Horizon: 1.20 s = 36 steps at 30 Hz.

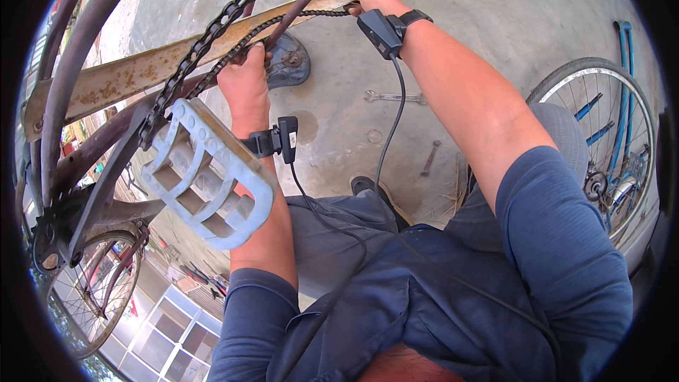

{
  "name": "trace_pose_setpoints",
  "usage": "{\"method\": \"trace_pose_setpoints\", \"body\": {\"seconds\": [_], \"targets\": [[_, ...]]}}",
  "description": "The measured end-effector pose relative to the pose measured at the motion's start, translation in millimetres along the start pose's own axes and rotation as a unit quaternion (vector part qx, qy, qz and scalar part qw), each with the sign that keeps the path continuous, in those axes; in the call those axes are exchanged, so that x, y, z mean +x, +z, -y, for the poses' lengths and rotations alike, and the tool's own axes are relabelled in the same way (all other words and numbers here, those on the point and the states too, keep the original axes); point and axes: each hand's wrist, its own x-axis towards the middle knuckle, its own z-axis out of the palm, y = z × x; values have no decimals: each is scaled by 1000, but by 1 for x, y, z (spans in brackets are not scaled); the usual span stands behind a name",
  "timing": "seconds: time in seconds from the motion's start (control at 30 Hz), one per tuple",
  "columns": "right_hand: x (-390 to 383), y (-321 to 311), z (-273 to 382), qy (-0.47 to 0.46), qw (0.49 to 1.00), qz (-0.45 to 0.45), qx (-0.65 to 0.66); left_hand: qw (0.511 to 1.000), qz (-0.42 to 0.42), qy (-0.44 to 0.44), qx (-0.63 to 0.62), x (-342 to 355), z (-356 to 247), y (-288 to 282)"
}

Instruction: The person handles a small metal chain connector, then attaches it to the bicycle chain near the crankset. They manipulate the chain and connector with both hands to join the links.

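A dark bicycle chain (pixel 318 13) runs along a rusty, pale chain guard (pixel 117 83). My left hand (pixel 245 81) is closed at the chain, close to a maroon frame tube (pixel 305 0); its fingertips are partly hidden. Farther to the right, my right hand (pixel 380 3) pinches the same chain between thumb and fingers, against the guard's edge. A grey-blue pedal (pixel 212 177) hangs in front of my left forearm, on a dark crank arm (pixel 106 177). The chainring (pixel 53 230) shows at the far left.
On the concrete floor lie an open-end wrench (pixel 392 97) and a smaller wrench (pixel 430 158). A dark blue container (pixel 291 64) stands beyond my left hand. At right is a bicycle wheel (pixel 601 74) with blue tubes (pixel 624 92). Black cables hang from both wrist straps.
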Motion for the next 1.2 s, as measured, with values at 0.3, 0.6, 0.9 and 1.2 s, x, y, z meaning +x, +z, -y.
{"method": "trace_pose_setpoints", "body": {"seconds": [0.3,0.6,0.9,1.2], "targets": [[-8,-11,3,-47,995,-2,-86,999,9,17,-42,0,-16,5],[-128,11,60,-183,904,233,-307,986,8,119,114,17,19,1],[-160,70,93,-357,838,165,-378,992,19,120,30,14,34,-5],[-113,110,98,-408,733,147,-524,995,2,94,22,-4,-6,-8]]}}
